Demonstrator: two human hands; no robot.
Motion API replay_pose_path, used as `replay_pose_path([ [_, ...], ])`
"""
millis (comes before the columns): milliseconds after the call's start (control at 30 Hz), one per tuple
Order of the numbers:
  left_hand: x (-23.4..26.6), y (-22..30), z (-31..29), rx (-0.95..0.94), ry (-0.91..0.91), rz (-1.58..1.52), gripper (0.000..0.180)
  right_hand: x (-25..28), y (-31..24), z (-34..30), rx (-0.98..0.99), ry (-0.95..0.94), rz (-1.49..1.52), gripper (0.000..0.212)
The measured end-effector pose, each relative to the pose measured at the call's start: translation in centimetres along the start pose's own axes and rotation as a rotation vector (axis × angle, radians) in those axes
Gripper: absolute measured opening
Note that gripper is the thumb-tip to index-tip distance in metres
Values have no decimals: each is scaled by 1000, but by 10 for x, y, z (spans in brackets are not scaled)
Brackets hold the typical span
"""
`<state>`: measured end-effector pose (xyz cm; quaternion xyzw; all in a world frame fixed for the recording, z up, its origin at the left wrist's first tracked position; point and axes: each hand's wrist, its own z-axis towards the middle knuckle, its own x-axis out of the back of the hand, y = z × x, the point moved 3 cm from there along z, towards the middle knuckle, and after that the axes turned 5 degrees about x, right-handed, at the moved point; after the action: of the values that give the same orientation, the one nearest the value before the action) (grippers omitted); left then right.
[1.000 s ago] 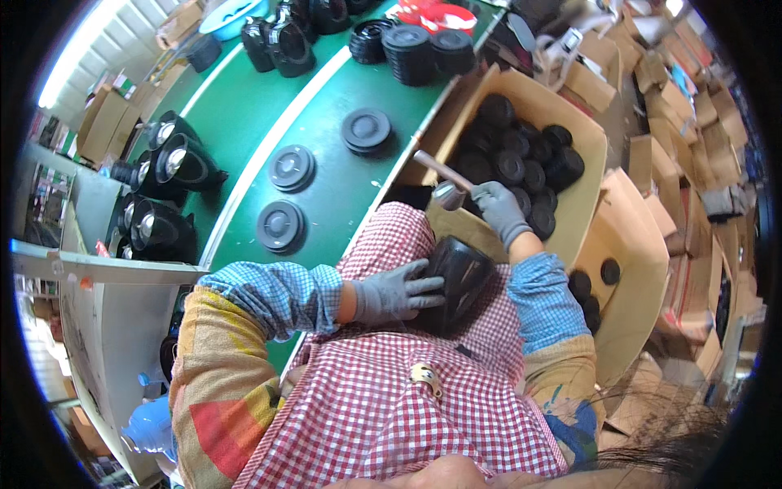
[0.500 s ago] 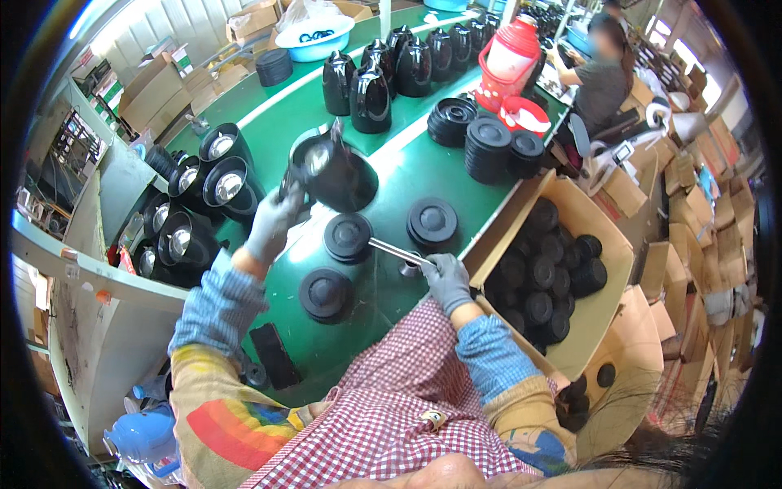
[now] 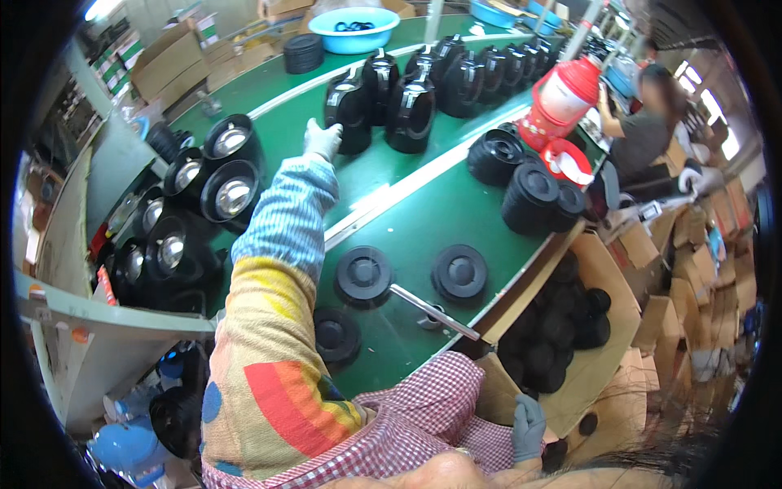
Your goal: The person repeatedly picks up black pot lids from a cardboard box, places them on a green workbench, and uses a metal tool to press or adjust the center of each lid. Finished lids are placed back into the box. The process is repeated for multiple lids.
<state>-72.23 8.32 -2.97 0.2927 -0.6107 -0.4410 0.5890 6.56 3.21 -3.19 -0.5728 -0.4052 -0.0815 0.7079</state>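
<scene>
My left hand [image 3: 323, 140] wears a grey glove and reaches over the green bench, fingers apart, against the side of a shiny black jug body [image 3: 349, 114]. Another black jug body [image 3: 410, 112] stands just right of it. My right hand [image 3: 528, 424], also gloved, is low by my checked apron at the cardboard box's near edge, loosely open with nothing visible in it. A metal bar [image 3: 433, 311] sticks out over the bench front. Round black lids lie around it: one lid [image 3: 363, 275] behind, one lid [image 3: 459, 273] to the right, one lid [image 3: 336, 335] partly behind my left sleeve.
Black jug bodies with silvery insides [image 3: 232, 196] lie at the left. A cardboard box [image 3: 615, 342] of black round parts stands at the right. Beyond are stacked black lids [image 3: 531, 196], a red-and-white bucket [image 3: 562, 102], a blue basin [image 3: 354, 33] and a seated co-worker [image 3: 643, 134].
My left hand has let go of the jug body it held and moved forward to the standing jugs. My right hand has left the metal bar and drawn back toward my lap.
</scene>
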Motion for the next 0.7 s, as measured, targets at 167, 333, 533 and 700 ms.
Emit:
replay_pose_path([
  [167, 126, 35, -154, -766, 44, 419, 69, 0, 10, -29, -104, 63, 51, 24],
  [333, 244, -16, -180, -464, 245, 895, 59, 4, -9, -38, -41, 12, 65, 24],
  [533, 261, -26, -178, -668, 67, 633, 38, 16, -32, -57, 185, 51, 18, 21],
  [700, 269, 94, -314, -1077, -76, 521, 34, 43, -59, -66, 356, 119, 42, 26],
])
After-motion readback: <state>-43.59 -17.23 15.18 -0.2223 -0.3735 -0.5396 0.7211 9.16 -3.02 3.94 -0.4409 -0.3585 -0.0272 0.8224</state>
